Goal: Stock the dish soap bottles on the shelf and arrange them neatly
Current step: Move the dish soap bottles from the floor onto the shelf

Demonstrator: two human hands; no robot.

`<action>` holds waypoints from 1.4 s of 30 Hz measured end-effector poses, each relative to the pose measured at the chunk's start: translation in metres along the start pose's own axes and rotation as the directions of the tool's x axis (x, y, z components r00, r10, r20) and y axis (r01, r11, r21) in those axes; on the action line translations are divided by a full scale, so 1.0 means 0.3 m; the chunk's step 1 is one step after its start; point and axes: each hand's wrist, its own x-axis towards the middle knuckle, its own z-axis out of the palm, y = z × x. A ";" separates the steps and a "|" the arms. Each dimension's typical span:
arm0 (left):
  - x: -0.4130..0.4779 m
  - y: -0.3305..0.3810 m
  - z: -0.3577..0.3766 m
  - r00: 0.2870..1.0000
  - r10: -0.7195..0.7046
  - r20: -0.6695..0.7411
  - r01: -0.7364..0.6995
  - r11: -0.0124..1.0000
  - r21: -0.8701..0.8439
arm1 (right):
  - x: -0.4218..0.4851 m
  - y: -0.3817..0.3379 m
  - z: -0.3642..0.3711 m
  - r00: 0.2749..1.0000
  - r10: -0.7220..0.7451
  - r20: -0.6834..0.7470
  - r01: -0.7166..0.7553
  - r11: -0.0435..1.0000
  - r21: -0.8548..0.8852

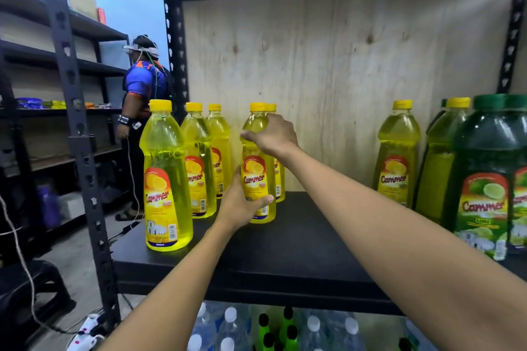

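Standing on shelf (299,248): 7 yellow bottles (166,179), 3 green bottles (484,179).

We read "Cammer" in red script on the orange-and-yellow label of the front yellow plastic dish soap bottle (166,177), and likewise on the yellow bottle (258,168) gripped by both hands. The dark green plastic bottle (484,177) bore "Cammer" above "LIME". Finer print was illegible.
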 end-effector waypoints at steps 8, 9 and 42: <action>-0.132 0.363 0.160 0.818 0.553 -0.159 -0.546 0.833 0.088 | 0.020 0.252 -0.453 0.906 0.026 -0.423 -0.110 0.979 -0.174; -0.114 0.402 0.222 0.855 0.514 -0.070 -0.513 0.858 0.036 | 0.029 0.280 -0.498 0.892 0.065 -0.447 -0.154 0.974 -0.166; -0.317 0.452 0.126 0.998 -0.031 -0.063 0.028 0.999 -0.044 | -0.235 -0.026 -0.435 0.958 -0.204 -0.200 0.179 0.974 -0.137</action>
